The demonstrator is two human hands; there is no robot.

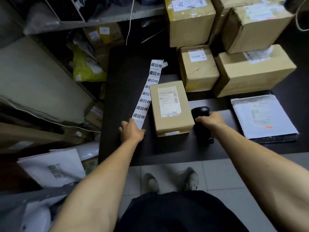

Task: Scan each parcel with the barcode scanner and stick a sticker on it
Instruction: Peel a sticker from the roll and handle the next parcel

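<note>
A small brown cardboard parcel [172,111] with a white shipping label on top lies in the middle of the black table [127,64]. A long white strip of stickers [147,92] printed with black characters runs along its left side. My left hand [131,130] rests on the near end of that strip, fingers on the paper. To the right of the parcel, my right hand [211,120] grips the black barcode scanner [201,113], which stands on the table close to the parcel's right side.
Several larger cardboard boxes [199,67] are stacked at the back right. A white poly mailer [262,116] lies on a dark pad at the right. Shelves with bags and parcels line the left side. More white mailers [53,166] sit low on the left.
</note>
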